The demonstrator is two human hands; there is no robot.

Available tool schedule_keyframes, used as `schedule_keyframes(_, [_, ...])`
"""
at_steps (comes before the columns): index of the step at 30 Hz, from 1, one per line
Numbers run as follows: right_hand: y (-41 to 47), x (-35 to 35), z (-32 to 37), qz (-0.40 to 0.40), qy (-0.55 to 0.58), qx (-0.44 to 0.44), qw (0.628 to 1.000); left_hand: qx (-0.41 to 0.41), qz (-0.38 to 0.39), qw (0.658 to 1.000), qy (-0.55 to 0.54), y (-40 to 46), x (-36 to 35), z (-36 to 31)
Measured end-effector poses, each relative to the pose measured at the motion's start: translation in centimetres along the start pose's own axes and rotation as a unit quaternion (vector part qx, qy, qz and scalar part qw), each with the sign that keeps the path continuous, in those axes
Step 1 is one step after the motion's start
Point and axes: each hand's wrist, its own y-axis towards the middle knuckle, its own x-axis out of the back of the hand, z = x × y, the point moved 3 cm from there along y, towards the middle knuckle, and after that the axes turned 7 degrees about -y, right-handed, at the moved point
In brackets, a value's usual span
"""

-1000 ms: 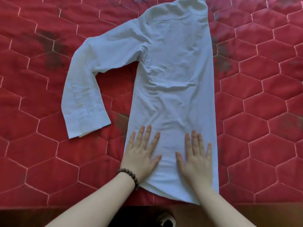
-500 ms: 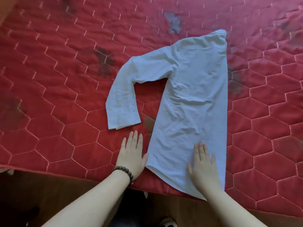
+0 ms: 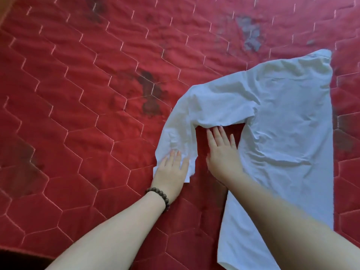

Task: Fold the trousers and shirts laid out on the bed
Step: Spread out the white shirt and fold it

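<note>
A white long-sleeved shirt (image 3: 282, 117) lies on the red quilted bed, its body folded into a long narrow strip on the right. One sleeve (image 3: 181, 131) bends out to the left and down. My left hand (image 3: 171, 170), with a bead bracelet on the wrist, lies flat on the sleeve's cuff with straight fingers. My right hand (image 3: 222, 151) rests flat on the red cover in the gap between sleeve and body, its fingertips at the sleeve's lower edge. No trousers are in view.
The red bed cover (image 3: 87, 106) with hexagon stitching fills the view and carries dark stains (image 3: 152, 94) and a worn grey patch (image 3: 250, 34). The bed's near edge (image 3: 23, 252) runs along the bottom left, with dark floor below it.
Both hands left the shirt's lower hem and moved up and left. The left hand now lies on the cuff, the right between sleeve and body. The view swung left.
</note>
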Motion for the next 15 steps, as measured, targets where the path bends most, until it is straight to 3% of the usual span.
schedule_keyframes(1, [1.2,0.4,0.5,-0.010,-0.007,-0.002,1.000,-0.001,-0.029,0.998,-0.060,0.2,1.1,1.2])
schedule_keyframes(3, [3.1,1.4,1.4,-0.049,-0.024,-0.011,0.998,0.091,-0.033,0.974,-0.206,1.0,3.1,4.6])
schedule_keyframes(4, [3.9,2.0,1.7,-0.071,-0.026,-0.017,0.997,0.148,-0.028,0.948,-0.279,1.4,3.8,6.4])
schedule_keyframes(6, [5.2,3.2,2.5,-0.108,-0.027,-0.017,0.994,0.262,-0.114,0.873,-0.395,2.3,5.6,10.2])
schedule_keyframes(9, [7.0,4.9,3.5,-0.155,-0.042,0.000,0.987,0.385,-0.241,0.767,-0.453,3.5,8.4,16.0])
schedule_keyframes(11, [8.1,5.5,3.9,-0.151,-0.034,0.022,0.988,0.422,-0.273,0.729,-0.465,3.9,9.5,19.4])
schedule_keyframes(13, [9.0,5.2,4.4,-0.081,-0.014,0.064,0.995,0.439,-0.271,0.721,-0.462,4.2,10.4,22.6])
schedule_keyframes(15, [9.5,4.2,5.1,0.002,-0.025,0.111,0.993,0.435,-0.256,0.745,-0.436,4.7,11.3,25.4])
